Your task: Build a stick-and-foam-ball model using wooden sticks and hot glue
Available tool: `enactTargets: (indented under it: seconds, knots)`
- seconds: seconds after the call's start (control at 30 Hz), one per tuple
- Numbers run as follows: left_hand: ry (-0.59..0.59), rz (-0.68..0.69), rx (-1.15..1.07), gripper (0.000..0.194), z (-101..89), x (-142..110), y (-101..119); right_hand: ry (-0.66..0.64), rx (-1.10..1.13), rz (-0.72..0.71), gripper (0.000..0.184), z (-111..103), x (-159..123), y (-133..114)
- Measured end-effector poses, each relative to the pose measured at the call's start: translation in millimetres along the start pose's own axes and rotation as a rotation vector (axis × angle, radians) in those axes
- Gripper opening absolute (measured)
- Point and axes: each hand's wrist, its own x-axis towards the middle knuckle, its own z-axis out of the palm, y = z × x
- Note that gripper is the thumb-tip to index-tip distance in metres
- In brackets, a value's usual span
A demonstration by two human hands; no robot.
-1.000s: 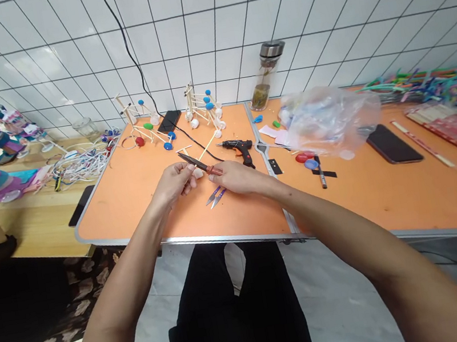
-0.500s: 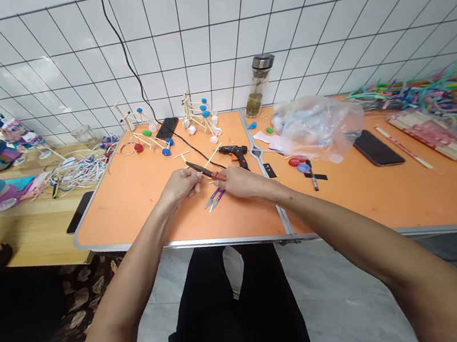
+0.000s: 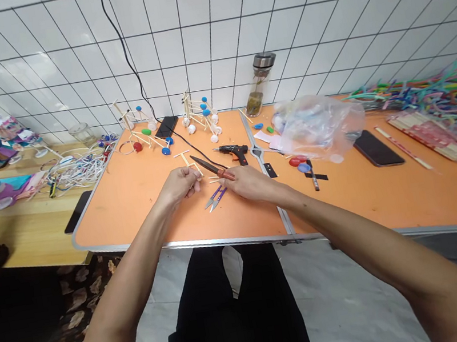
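My left hand pinches a thin pale wooden stick between thumb and fingers, its end poking out toward the knife. In my right hand is a knife, gripped by its reddish-brown handle, the dark blade pointing up and left. The blade is apart from the stick. A T-shaped piece of joined sticks shows just beyond my left fingers; whether it joins the held stick I cannot tell. Purple-handled thread snips lie below the knife, and short sticks are beside my right fingertips.
A black glue gun lies beyond my right hand. Stick frames with coloured balloons stand at the back near a phone. A glass bottle, plastic bag and another phone are rightward. Someone sits at left.
The knife has moved right, away from my left fingers. The long stick slanting behind the blade is gone from there, and a small pale stick now shows near the bottle.
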Motion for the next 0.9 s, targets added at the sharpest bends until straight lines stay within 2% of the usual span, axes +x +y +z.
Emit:
enactTargets:
  seconds: [0.1,0.17,0.27,0.4,0.57,0.7,0.77,0.8,0.9]
  knots:
    - [0.055,0.022,-0.026,0.018,-11.5,-1.6,6.7,0.074,-0.009,0.055,0.037,-7.6,-22.7,11.4]
    - [0.085,0.039,-0.038,0.015,-18.2,0.4,12.1,0.071,-0.024,0.033,0.039,-11.9,-38.4,24.7]
    - [0.122,0.073,-0.051,0.015,-21.2,12.1,20.5,0.019,-0.095,-0.080,0.037,-13.5,-54.9,49.8]
    - [0.147,0.138,-0.054,0.011,-10.3,46.3,30.1,-0.005,-0.183,-0.222,0.036,-5.5,-57.6,75.6]
    - [0.350,0.305,-0.093,0.017,1.3,92.8,27.4,0.017,-0.278,-0.330,0.039,3.5,-50.2,83.1]
    - [0.431,0.411,-0.135,0.014,-3.1,110.0,12.2,-0.050,-0.228,-0.349,0.041,-8.2,-54.7,78.0]
    - [0.458,0.443,-0.148,0.012,-6.2,113.5,5.2,-0.064,-0.172,-0.312,0.034,-23.0,-48.6,73.8]
    - [0.471,0.454,-0.153,0.011,-7.3,114.7,2.6,-0.019,-0.140,-0.260,0.030,-31.9,-39.9,72.2]
    - [0.511,0.469,-0.156,0.010,-8.9,116.6,-1.7,0.239,-0.210,-0.055,0.023,-57.7,12.9,73.1]
